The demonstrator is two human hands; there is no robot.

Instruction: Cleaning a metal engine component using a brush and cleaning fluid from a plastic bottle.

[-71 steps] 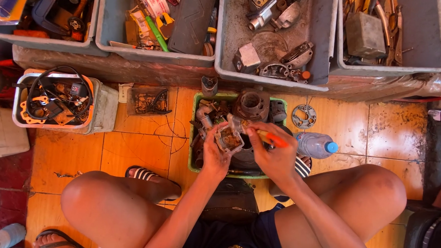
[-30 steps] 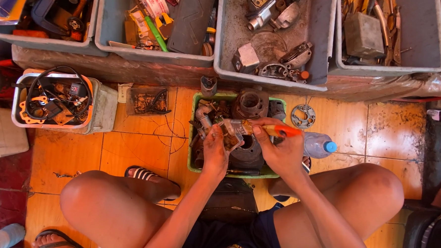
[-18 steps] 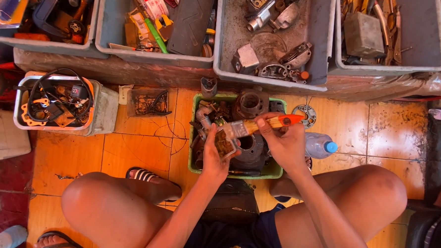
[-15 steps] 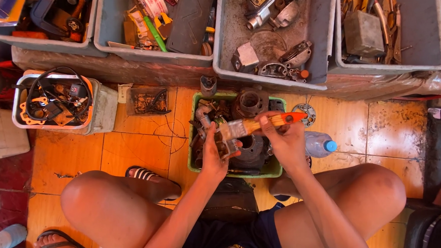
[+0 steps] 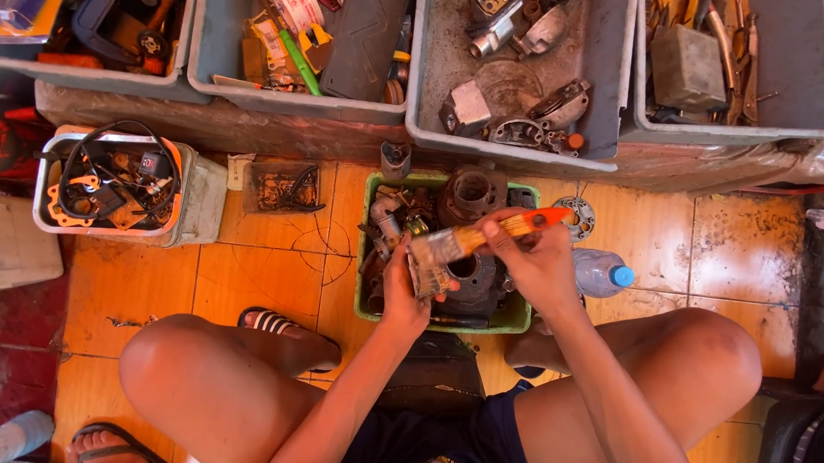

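Observation:
My left hand (image 5: 404, 292) grips a small greasy metal engine part (image 5: 430, 277) above a green tub (image 5: 518, 318) filled with dirty engine pieces, among them a dark cylinder block (image 5: 471, 194). My right hand (image 5: 536, 261) holds a paintbrush with an orange handle (image 5: 514, 227); its bristles rest against the part in my left hand. Both hands are close together over the tub's middle. I sit low with my bare knees spread on either side of the tub.
Grey bins (image 5: 520, 153) of metal parts and tools line the top edge. A white tub of cables and gaskets (image 5: 114, 189) stands at the left. A clear plastic bottle with a blue cap (image 5: 601, 273) lies right of the green tub on orange floor tiles.
My right hand has lifted the brush from low beside the part and swung it so the handle points right and the bristles lie on the part. My left hand has stayed nearly still.

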